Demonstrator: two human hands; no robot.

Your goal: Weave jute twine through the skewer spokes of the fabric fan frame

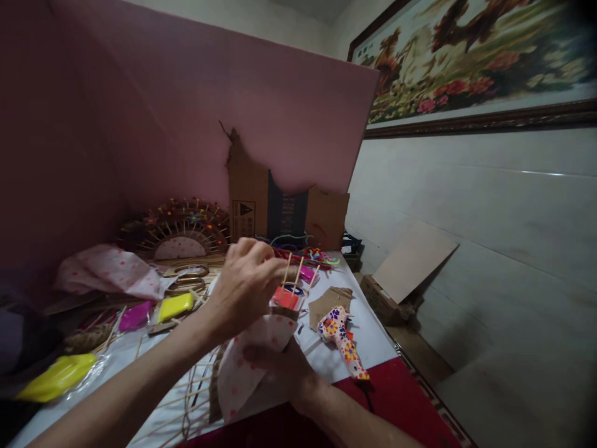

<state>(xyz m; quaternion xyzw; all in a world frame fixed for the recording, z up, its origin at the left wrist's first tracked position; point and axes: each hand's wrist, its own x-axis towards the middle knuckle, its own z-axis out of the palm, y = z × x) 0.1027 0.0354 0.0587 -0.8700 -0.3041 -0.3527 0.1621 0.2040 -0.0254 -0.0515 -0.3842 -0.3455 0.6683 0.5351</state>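
Near centre, a dotted fan-shaped piece is resting in the right hand, which is clasping it. The left hand is hovering half-curled by its upright sticks; whether it is pinching one is impossible to tell. A flowered glue gun is lying right; a colour-tipped fan is standing far left.

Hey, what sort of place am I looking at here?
Probably a craft corner in someone's home. The white, flower-patterned glue gun and half-round, pink-dotted white piece suggest handicraft work, while the large, dark-framed flowery picture looks domestic.
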